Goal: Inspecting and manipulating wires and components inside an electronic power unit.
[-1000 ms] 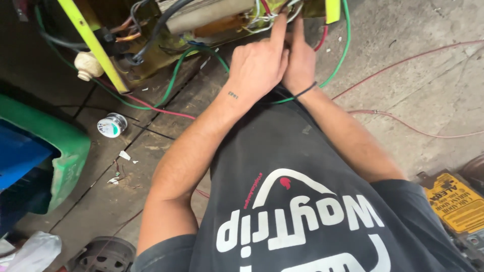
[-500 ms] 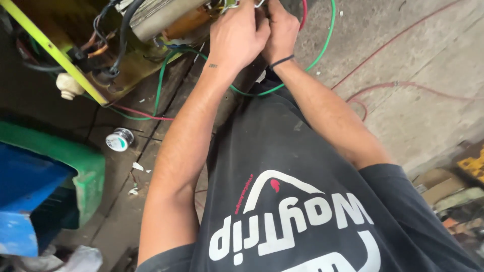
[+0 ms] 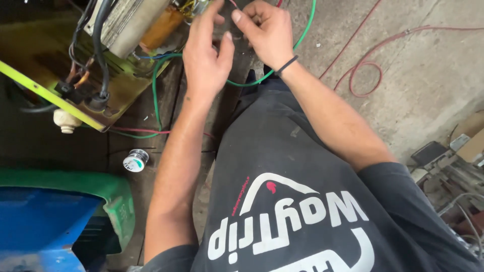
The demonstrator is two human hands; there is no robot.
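Two hands were raised at the top of the view, close together over the open machine (image 3: pixel 108 60). Left hand (image 3: pixel 206 58) was held palm-down, wrist straight, forearm stretched up from the lower left; its fingers (image 3: pixel 205 25) were kept loosely apart w/ the thumb (image 3: pixel 227 48) stuck out toward the other hand, nothing clearly clamped. Right hand (image 3: pixel 267 35) was curled, fingers together, and appeared pinched on a thin red wire (image 3: pixel 234 4) just above its fingertips; the grip itself was too small to be confirmed. A black band (image 3: pixel 286 65) was worn at that wrist, forearm angled up from the right.

Step judged: a wire end was being handled between both sets of fingertips, prob. twisted or prepped near the machine's wiring. Next move, as judged, would call for a fine pinch from the left thumb & forefinger to meet the wire just beside the right fingertips, w/ both wrists kept steady.

Green wire (image 3: pixel 282 60) was looped below & behind the right fingers, passing under both wrists. Red cable (image 3: pixel 370 65) was coiled on the concrete well to the right of the hands. Solder spool (image 3: pixel 135 160) lay well below the left fingers, beside the forearm. Blue-green block (image 3: pixel 45 226) sat far below-left.
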